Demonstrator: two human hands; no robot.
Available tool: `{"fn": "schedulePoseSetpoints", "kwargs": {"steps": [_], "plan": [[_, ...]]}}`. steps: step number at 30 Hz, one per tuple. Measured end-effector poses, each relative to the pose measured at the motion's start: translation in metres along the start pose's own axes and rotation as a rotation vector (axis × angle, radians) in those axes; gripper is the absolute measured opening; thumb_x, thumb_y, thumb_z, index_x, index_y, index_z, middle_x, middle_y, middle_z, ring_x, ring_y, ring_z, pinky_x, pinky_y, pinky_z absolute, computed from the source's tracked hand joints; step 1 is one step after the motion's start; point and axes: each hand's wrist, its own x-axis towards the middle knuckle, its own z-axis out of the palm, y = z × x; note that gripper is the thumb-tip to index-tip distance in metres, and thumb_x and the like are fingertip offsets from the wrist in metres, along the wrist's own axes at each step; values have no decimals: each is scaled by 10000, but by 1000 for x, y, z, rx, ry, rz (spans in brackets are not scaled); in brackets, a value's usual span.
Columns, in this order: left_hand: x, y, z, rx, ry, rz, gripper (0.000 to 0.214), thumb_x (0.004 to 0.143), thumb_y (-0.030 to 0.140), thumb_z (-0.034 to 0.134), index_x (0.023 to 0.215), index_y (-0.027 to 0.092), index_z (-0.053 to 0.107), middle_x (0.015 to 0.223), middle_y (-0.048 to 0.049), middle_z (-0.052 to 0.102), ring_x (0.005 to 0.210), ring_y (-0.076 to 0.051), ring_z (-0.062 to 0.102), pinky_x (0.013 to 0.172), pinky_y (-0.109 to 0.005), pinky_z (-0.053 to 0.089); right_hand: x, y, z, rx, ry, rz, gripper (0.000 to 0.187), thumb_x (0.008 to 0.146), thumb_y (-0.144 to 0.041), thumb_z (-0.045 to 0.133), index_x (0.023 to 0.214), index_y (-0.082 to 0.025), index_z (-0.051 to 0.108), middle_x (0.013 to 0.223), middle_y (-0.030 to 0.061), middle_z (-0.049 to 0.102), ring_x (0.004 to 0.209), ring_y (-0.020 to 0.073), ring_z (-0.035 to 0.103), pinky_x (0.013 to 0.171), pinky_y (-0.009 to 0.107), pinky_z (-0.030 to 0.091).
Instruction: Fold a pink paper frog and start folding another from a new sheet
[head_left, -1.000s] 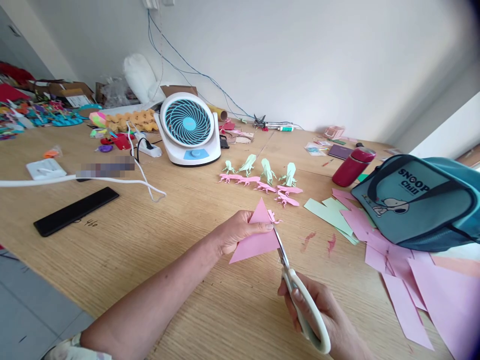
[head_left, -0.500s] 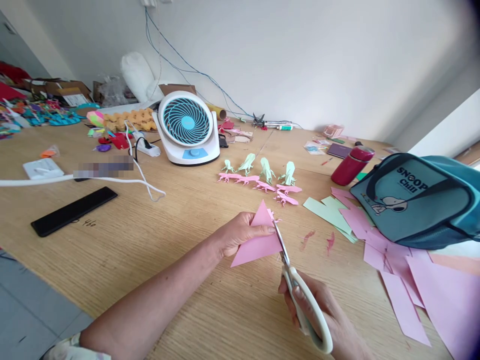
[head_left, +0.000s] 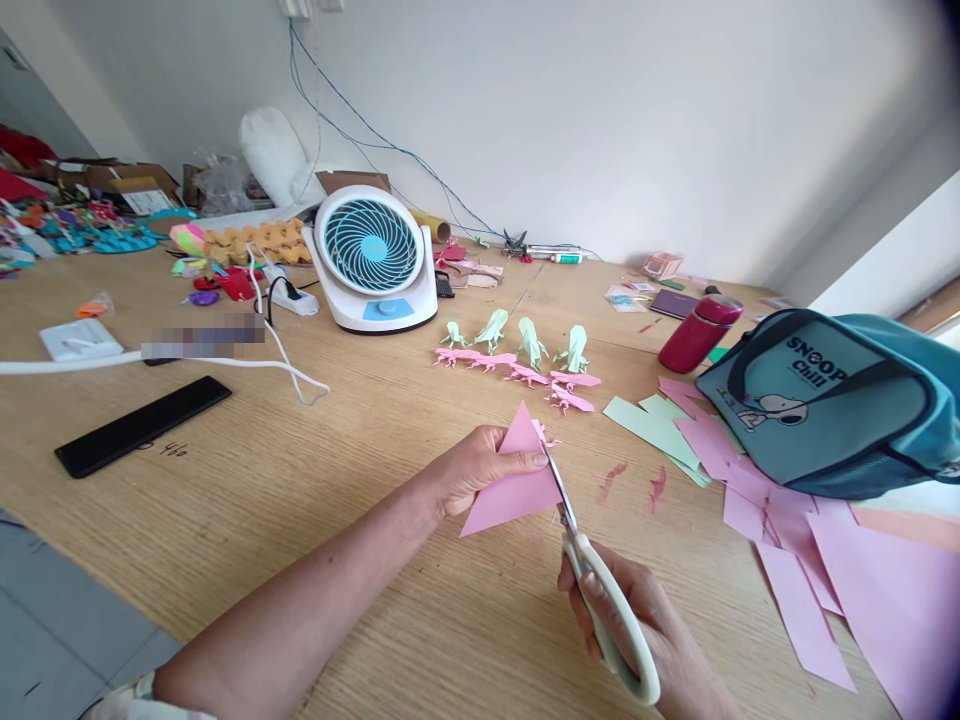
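Observation:
My left hand [head_left: 478,468] pinches a folded piece of pink paper [head_left: 510,505] between thumb and fingers, above the wooden table. White-handled scissors [head_left: 611,610] are gripped in my right hand [head_left: 649,610], their blades at the paper's right edge. A small pink cut-out shape [head_left: 545,432] sticks out beside the blade tips. Beyond my hands, several pink paper insects [head_left: 526,374] lie in a slanting row, with several pale green paper insects [head_left: 531,342] standing behind them.
Pale green paper strips [head_left: 656,432] and pink paper sheets [head_left: 806,600] lie at the right, partly under a teal bag [head_left: 832,400]. A red bottle [head_left: 697,335] stands behind. Further left are a fan [head_left: 373,255], a white cable [head_left: 296,375] and a black bar-shaped object [head_left: 142,425].
The whole view has shifted very slightly. Both hands, the pink paper and the scissors keep nearly the same positions relative to each other.

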Motion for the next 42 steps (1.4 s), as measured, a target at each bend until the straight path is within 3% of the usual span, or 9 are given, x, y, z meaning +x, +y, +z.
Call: {"fn": "schedulePoseSetpoints", "kwargs": {"steps": [10, 16, 18, 21, 23, 27, 35, 40, 42], "plan": [[-1, 3, 3, -9, 25, 2, 430, 542, 303, 923, 873, 123, 715, 668, 23, 650, 589, -82, 552, 604, -213, 397, 4, 4, 2, -16, 38, -2, 537, 896, -684, 458, 839, -157, 547, 565, -39, 434, 474, 94, 408, 467, 226, 310], [-1, 1, 2, 32, 18, 2, 397, 563, 342, 912, 799, 107, 696, 727, -20, 681, 630, -107, 594, 615, -219, 419, 4, 6, -1, -66, 108, 4, 520, 914, -670, 421, 874, -171, 563, 594, -30, 446, 515, 120, 431, 502, 249, 335], [-1, 1, 1, 32, 29, -2, 413, 563, 346, 911, 832, 114, 700, 727, -14, 678, 634, -107, 596, 625, -220, 424, 4, 6, -8, -208, 202, -19, 487, 922, -645, 416, 853, -185, 563, 619, -16, 467, 559, 141, 454, 536, 266, 347], [0, 0, 2, 32, 41, 16, 420, 561, 334, 914, 866, 129, 711, 696, 15, 654, 625, -90, 576, 623, -208, 413, 5, 6, -31, -602, 414, -7, 408, 922, -593, 432, 828, -212, 544, 643, -8, 484, 598, 172, 487, 568, 289, 337], [1, 0, 3, 37, 44, 42, 416, 564, 324, 915, 878, 132, 720, 720, 13, 659, 640, -86, 568, 633, -203, 411, 5, 9, -51, -873, 582, 38, 353, 900, -557, 443, 790, -228, 514, 670, 5, 527, 606, 192, 520, 586, 310, 338], [2, -2, 2, 55, 53, 79, 423, 569, 321, 913, 901, 128, 735, 806, -19, 686, 685, -96, 570, 665, -208, 421, 1, 17, -90, -1212, 761, 190, 356, 889, -567, 403, 879, -244, 553, 831, 52, 625, 759, 267, 629, 656, 363, 382], [7, -10, 1, 141, 40, 127, 482, 563, 364, 909, 935, 122, 720, 968, -51, 693, 786, -111, 576, 701, -200, 421, -9, 28, -127, -1292, 800, 469, 417, 909, -534, 356, 943, -252, 663, 968, 109, 658, 985, 331, 639, 757, 463, 427], [6, -11, 4, 185, 9, 102, 433, 565, 419, 894, 736, 117, 636, 715, 17, 611, 636, -85, 517, 591, -192, 372, -10, 36, -141, -1274, 818, 441, 407, 863, -541, 437, 937, -249, 711, 932, 132, 662, 923, 347, 650, 689, 469, 450], [5, -13, 6, 193, 7, 99, 455, 561, 442, 890, 734, 120, 618, 684, 29, 582, 628, -88, 512, 586, -197, 369, -8, 32, -133, -1287, 908, 319, 433, 845, -569, 453, 894, -235, 724, 920, 152, 657, 892, 366, 643, 655, 468, 455]]}}
